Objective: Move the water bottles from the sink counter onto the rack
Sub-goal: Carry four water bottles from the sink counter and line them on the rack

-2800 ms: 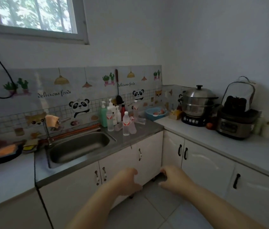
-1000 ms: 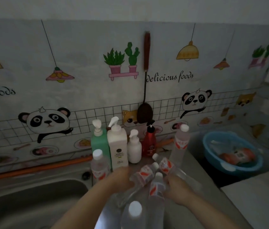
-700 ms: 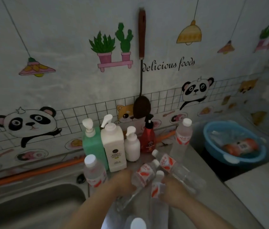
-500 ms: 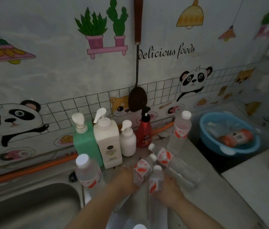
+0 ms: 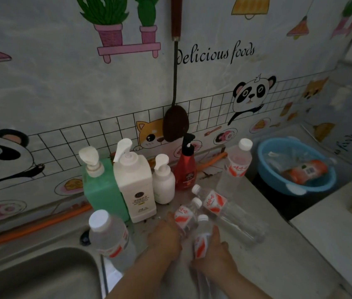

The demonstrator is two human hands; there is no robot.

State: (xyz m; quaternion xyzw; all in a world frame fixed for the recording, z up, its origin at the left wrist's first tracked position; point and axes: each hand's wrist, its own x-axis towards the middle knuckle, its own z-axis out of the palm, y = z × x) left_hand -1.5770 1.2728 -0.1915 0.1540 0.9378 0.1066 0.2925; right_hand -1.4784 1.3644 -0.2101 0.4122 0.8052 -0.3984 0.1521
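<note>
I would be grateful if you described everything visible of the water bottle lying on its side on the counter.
The lying water bottle is clear plastic with a white screw cap and a red-and-white label round its shoulder. It lies on its side on the grey counter, cap towards the red bottle, base pointing to the right and nearer the camera. Neither hand grips it; the right hand is close beside it, but contact cannot be told.
</note>
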